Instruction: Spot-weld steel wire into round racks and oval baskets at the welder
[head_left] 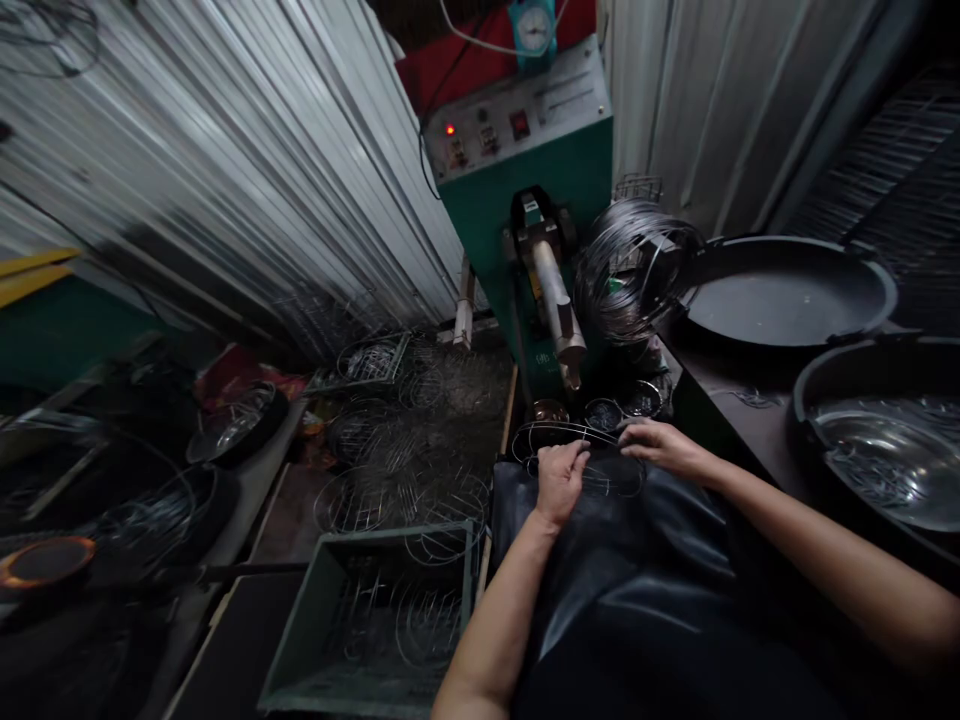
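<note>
A round wire frame [559, 427] with thin cross wires lies over my lap, above a dark, shiny apron [630, 590]. My left hand [559, 482] is closed around its near side, thumb pointing up and to the right. At the frame's right edge, my right hand [664, 447] has its fingers pinched together on the wire; the exact grip is partly hidden. Just beyond stand small bowls, one of them a metal bowl [643, 399] at the right. Over them points the grey arm of a green machine [480, 225], its tip apart from the frame.
A green crate [296, 625] at lower left holds round wire frames, with more wire frames [375, 445] heaped behind it. A wire coil [634, 265] stands beside the machine. Large black pans [795, 290] sit on the right, the nearer one containing small metal pieces.
</note>
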